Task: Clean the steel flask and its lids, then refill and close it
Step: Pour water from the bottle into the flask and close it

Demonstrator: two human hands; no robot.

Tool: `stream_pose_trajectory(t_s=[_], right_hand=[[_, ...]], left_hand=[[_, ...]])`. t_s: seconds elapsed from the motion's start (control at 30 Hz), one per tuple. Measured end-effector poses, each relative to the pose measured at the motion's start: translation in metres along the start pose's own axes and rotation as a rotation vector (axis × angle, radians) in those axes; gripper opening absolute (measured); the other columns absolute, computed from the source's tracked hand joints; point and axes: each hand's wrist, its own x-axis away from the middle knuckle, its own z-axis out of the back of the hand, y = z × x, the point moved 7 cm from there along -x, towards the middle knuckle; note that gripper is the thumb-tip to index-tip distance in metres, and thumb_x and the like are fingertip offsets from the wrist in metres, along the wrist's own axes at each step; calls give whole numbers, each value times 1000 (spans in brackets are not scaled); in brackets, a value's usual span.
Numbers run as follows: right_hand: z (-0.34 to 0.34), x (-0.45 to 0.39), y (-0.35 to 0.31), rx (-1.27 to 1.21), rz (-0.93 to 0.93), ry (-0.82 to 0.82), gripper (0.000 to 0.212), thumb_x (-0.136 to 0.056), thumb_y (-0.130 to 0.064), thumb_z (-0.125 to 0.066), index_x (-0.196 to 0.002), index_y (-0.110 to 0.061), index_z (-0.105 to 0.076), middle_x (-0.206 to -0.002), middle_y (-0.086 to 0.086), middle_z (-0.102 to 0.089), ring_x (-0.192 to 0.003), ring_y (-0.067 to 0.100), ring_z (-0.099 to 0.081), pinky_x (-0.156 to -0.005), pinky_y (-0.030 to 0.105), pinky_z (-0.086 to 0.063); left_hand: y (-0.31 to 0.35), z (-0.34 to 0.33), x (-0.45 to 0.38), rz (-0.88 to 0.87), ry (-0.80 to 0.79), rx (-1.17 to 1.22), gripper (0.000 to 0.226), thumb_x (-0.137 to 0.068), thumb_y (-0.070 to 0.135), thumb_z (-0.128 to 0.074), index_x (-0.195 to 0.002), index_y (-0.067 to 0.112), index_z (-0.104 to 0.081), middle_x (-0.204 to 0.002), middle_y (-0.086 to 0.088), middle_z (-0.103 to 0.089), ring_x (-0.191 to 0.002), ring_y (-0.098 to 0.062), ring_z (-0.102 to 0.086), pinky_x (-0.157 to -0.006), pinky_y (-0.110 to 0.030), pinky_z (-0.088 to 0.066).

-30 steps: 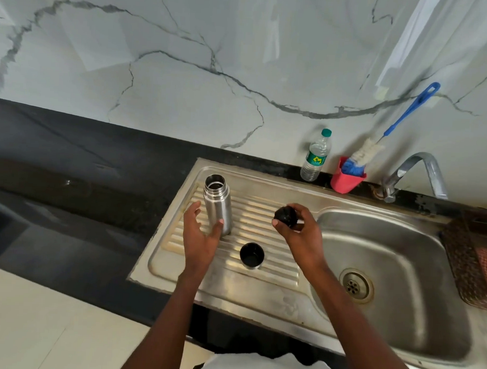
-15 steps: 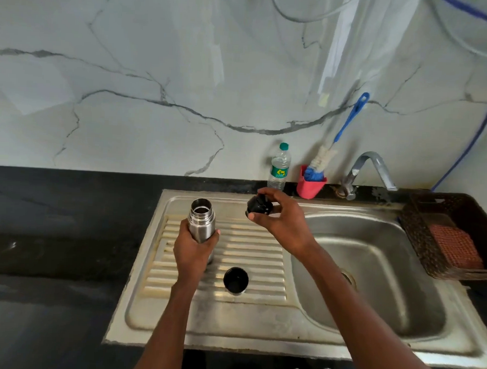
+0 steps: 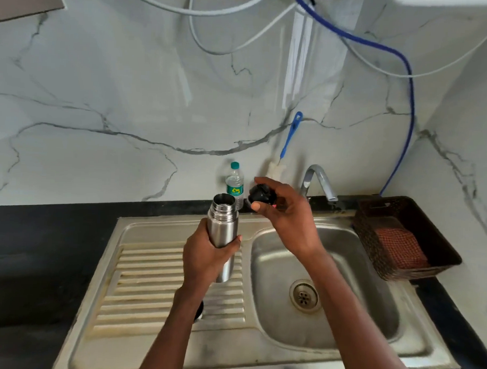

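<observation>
The open steel flask (image 3: 223,225) is upright in the air above the ribbed draining board (image 3: 149,278). My left hand (image 3: 205,255) grips it around the middle. To its right, at the level of the flask's mouth, my right hand (image 3: 284,214) pinches the black inner lid (image 3: 260,194) between thumb and fingers. The steel cup lid (image 3: 199,312) sits on the draining board, mostly hidden behind my left forearm.
The sink basin (image 3: 344,272) with its drain (image 3: 304,295) lies to the right, under the tap (image 3: 319,182). A plastic water bottle (image 3: 234,184) and a blue-handled bottle brush (image 3: 290,136) stand at the wall. A brown basket (image 3: 401,238) holding a cloth sits at the right.
My left hand has closed around the flask and lifted it off the draining board. My right hand has carried the black lid up and closer to the flask's mouth.
</observation>
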Motion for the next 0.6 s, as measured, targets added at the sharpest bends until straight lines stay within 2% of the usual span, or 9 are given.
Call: stream_pose_trajectory(t_s=[0.07, 0.23, 0.4, 0.6], right_hand=[[23, 0, 0, -6, 13, 24, 52, -84, -14, -84, -130, -34, -70, -122, -4, -73, -115, 15, -70, -101, 41, -55], [65, 5, 11, -4, -34, -7, 59, -83, 4, -80, -134, -22, -66, -118, -3, -76, -111, 9, -71, -97, 22, -53], [84, 8, 20, -35, -77, -115, 58, -85, 7, -77, -137, -17, -65, -121, 0, -76, -115, 13, -71, -104, 26, -52], [78, 11, 31, -46, -101, -227, 60, -82, 13, -76, -136, -10, -65, -123, 3, -75, -118, 19, -70, -105, 32, -53]], left_hand=[[16, -18, 8, -32, -31, -36, 49, -66, 55, -91, -97, 39, -56, -81, 20, -68, -73, -1, -65, -64, -30, -53], [38, -60, 34, -42, -103, -90, 51, -64, 62, -87, -95, 39, -54, -77, 18, -66, -67, 1, -62, -59, -27, -48], [46, -80, 52, -48, -156, -166, 51, -65, 64, -84, -91, 36, -50, -74, 15, -64, -64, -2, -59, -56, -28, -43], [48, -85, 54, -42, -134, -204, 54, -64, 67, -80, -96, 34, -51, -78, 14, -65, -68, -7, -61, -63, -36, -54]])
